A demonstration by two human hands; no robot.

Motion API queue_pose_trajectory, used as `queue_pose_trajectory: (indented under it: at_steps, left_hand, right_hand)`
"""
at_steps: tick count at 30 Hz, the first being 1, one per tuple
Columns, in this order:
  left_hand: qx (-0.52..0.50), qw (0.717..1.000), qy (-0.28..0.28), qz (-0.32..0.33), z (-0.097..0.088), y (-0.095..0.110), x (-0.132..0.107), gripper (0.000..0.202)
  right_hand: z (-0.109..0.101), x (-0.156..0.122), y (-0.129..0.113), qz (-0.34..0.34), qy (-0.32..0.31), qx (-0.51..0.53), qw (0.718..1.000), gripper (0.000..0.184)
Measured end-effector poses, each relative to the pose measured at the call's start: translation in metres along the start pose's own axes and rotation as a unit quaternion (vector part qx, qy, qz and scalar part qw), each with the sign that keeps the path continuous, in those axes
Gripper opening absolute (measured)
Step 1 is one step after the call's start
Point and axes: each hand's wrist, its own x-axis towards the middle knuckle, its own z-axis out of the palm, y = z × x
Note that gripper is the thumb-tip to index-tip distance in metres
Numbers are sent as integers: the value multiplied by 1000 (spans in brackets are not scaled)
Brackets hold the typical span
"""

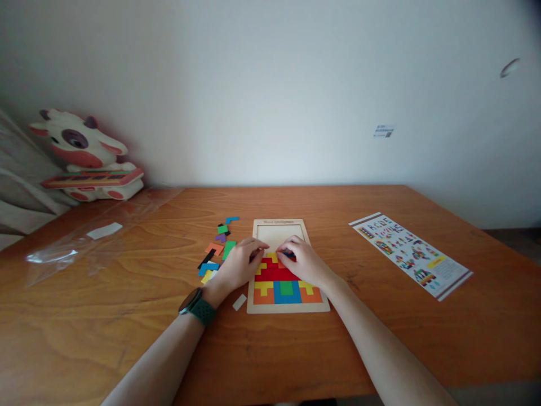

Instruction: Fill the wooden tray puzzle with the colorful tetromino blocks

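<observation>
A wooden puzzle board [288, 308] lies flat on the table, its near half filled with red, yellow, orange, blue and green pieces and its far part bare. My left hand [243, 260] reaches over the board's left edge, fingers curled and thumb near the yellow pieces; what its fingertips hold, if anything, is hidden. Over the right side, my right hand [303, 260] has its fingers bent down together at an orange puzzle piece [280, 264] in the middle. Red pieces [274, 274] show between the hands. Further pieces under the right hand are covered.
Loose puzzle pieces [217, 248] lie scattered left of the board, with a small white piece [239, 303] nearer. A printed pattern sheet [412, 254] rests to the right. Clear plastic wrapping [76, 254] and a cow keyboard toy [93, 158] are at the left. The wall [274, 101] stands behind.
</observation>
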Motion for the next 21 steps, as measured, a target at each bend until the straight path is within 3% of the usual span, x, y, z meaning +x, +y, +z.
queue_pose_trajectory:
  at_steps: [2, 6, 8, 12, 14, 17, 21]
  left_hand:
    - [-110, 989, 53, -82, -5, -3, 4, 22]
    - [-294, 917, 182, -200, -25, -14, 11, 31]
    - [-373, 859, 238, -257, -39, -18, 14, 28]
    - [-555, 703, 318, -312, -66, -24, 15, 14]
    - [-587, 655, 342, -331, -77, -27, 14, 13]
    - [-591, 636, 354, -347, -89, -32, 12, 13]
    - [-575, 650, 347, -354, -97, -38, 8, 11]
  right_hand:
    - [-1, 0, -1, -5, 3, 1, 1000, 11]
    - [-2, -1, -3, -7, 2, 8, 1000, 11]
    - [-2, -2, -3, -8, 0, 10, 1000, 11]
    - [-1, -3, -4, -6, -3, 4, 1000, 11]
    - [-1, -2, -4, -5, -2, 0, 1000, 11]
    - [-2, -2, -5, -6, -3, -4, 1000, 10]
    - [-1, -3, -4, -6, -6, -3, 1000, 11]
